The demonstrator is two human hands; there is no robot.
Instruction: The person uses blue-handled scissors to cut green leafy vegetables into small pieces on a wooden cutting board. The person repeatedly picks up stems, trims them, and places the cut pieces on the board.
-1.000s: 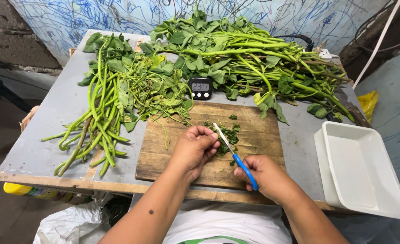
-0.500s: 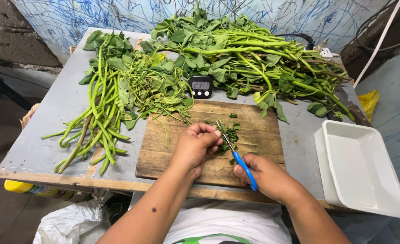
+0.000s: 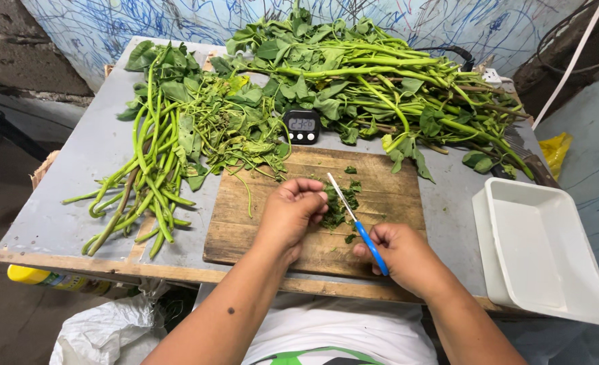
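On the cutting board, mid-desk, the right hand grips one blue-handled knife, blade pointing up-left toward the far edge. Left hand clenches chopped greens. Two leaf piles, one timer, one tray. Since earlier, the knife has lifted slightly.

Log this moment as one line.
left hand: pinning chopped greens | right hand: blue-handled knife | surface: wooden cutting board

Knife handle end hidden in right hand; chopped greens partly under left hand fingers; arms cut off btm edge.
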